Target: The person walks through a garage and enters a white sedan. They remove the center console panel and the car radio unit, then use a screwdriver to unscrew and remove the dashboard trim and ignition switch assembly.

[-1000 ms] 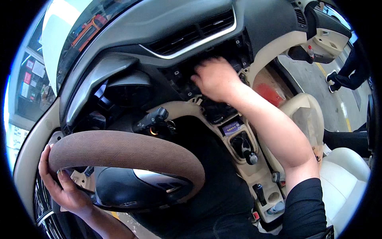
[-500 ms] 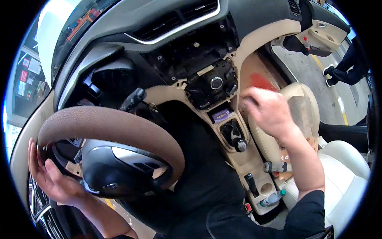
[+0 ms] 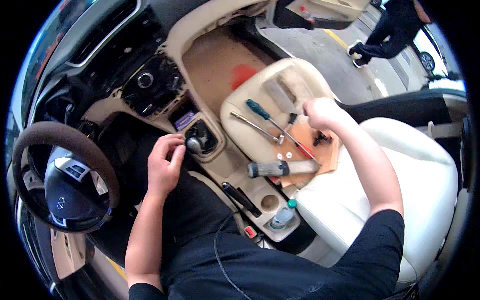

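Observation:
My left hand (image 3: 164, 167) hovers with loosely bent fingers just left of the silver gear knob (image 3: 194, 145), holding nothing. My right hand (image 3: 320, 112) is curled into a fist over the passenger seat (image 3: 240, 107); nothing shows in it. Just below it a piece of brown cardboard (image 3: 327, 155) carries small black clips (image 3: 320, 139) and white round pieces (image 3: 285, 156). A teal-handled screwdriver (image 3: 257, 107), a metal socket driver (image 3: 255, 127) and a grey-handled tool (image 3: 280, 168) lie there too.
The steering wheel (image 3: 30, 137) is at the left. The stripped centre console (image 3: 150, 85) is ahead. A handbrake lever (image 3: 241, 198) and a bottle (image 3: 283, 216) in a cup holder sit between the seats. Another person (image 3: 390, 30) stands outside the open passenger door.
My left hand has let go of the steering wheel and come to the gear knob. My right hand has swung from the dashboard down to the passenger seat. The view has turned right.

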`<state>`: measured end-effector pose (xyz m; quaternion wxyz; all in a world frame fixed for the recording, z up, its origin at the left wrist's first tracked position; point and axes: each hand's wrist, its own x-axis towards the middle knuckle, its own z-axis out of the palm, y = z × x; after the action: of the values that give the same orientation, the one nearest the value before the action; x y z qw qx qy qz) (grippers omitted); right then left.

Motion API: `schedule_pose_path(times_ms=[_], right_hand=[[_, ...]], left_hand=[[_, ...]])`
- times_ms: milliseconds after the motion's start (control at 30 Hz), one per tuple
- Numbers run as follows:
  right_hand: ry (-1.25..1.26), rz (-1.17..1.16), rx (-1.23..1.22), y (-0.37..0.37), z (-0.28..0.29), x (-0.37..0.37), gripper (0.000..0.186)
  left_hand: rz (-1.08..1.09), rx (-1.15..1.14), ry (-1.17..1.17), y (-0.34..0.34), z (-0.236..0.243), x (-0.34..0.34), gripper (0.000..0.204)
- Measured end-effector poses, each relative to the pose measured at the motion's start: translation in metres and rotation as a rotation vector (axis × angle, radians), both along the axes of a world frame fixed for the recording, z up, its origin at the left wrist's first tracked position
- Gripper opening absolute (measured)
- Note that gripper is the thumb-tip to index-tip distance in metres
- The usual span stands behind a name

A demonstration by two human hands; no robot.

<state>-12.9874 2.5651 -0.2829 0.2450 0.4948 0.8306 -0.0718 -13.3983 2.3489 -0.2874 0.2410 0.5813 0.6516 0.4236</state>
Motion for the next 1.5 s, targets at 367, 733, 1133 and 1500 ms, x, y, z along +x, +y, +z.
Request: schedule_pose_path(times_ms=[367,733,1133,1500], right_hand=[[-0.281,-0.001,-0.460,-0.035,-0.060,-0.005,0.038],[-0.072,-0.063,-0.011,-0.040,-0.008,-0.057,0.030],[0.085,0.241,0.147,-0.082,-0.100,-0.073,0.025],[0.223,0.029,0.117,-0.046,-0.082,-0.053,0.032]], left_hand=[[0.159,-0.246,-0.222,0.011,-0.055,-0.002,0.021],[0.135,-0.204,-0.183,0.002,-0.059,-0.008,0.024],[0.174,-0.260,-0.208,-0.003,-0.044,-0.004,0.027],[0.179,-0.236,-0.237,-0.006,-0.051,-0.007,0.025]])
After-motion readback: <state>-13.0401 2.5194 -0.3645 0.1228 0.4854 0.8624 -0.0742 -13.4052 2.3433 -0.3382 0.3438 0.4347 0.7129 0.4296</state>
